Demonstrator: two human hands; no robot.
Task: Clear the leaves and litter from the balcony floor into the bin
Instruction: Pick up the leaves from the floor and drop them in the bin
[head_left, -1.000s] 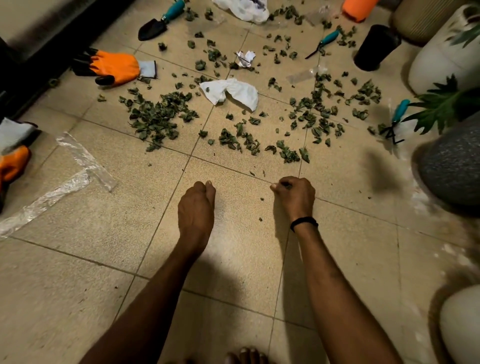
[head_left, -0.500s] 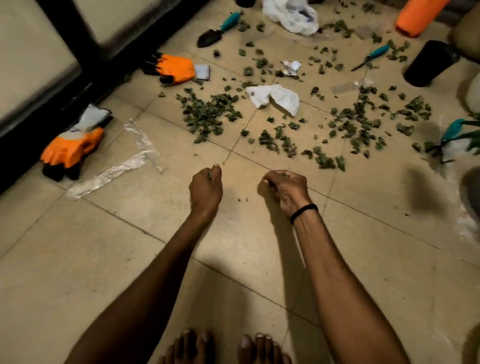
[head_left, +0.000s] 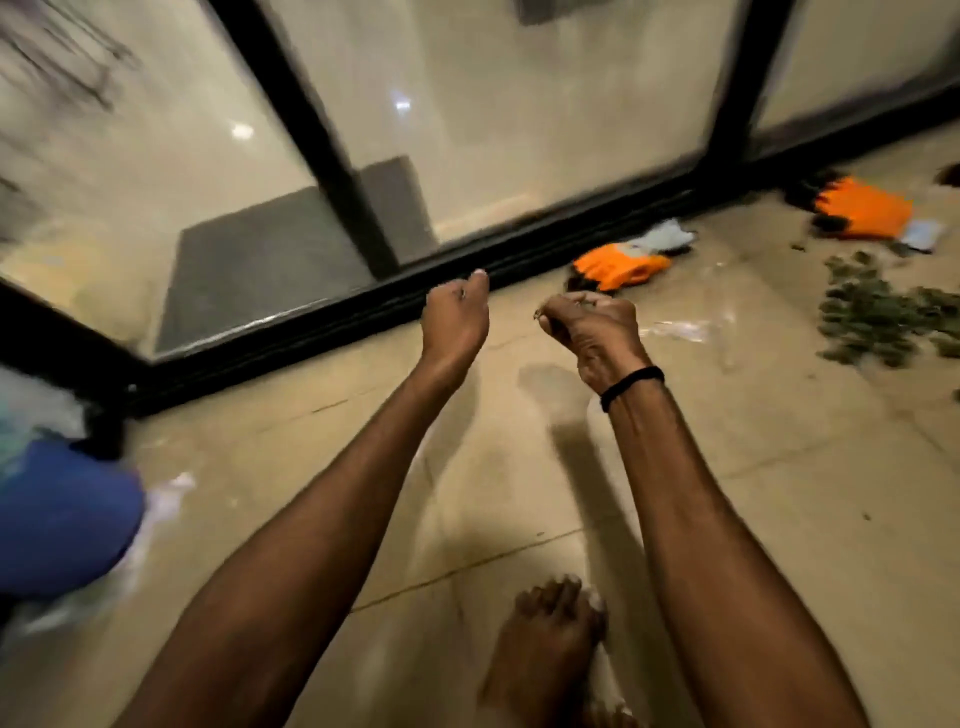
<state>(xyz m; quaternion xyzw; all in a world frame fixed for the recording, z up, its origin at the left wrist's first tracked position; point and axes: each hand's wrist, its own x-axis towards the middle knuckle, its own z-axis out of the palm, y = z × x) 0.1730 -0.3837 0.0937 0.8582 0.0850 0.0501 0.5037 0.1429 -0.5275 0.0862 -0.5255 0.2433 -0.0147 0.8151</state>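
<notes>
Both my hands are raised above the tiled floor (head_left: 753, 493), near the black door track. My left hand (head_left: 454, 317) is curled into a loose fist, and a dark speck of leaf shows between its fingers. Close to its right, my right hand (head_left: 592, 325) is curled too and pinches small leaf bits, one poking out at the fingertips. A pile of dry green leaves (head_left: 872, 322) lies on the floor at the right edge. At the far left sits a blurred blue rounded container (head_left: 62, 519) with pale plastic around it.
A glass sliding door with a black frame (head_left: 332, 156) runs across the back. Two orange work gloves (head_left: 618, 267) (head_left: 862, 208) lie by its track. A clear plastic strip (head_left: 680, 330) lies beyond my right hand. My bare foot (head_left: 545, 654) stands at the bottom.
My view has swung left, from the leaf scatter to the glass door and the blue container. Both hands lifted off the floor and moved left, still curled.
</notes>
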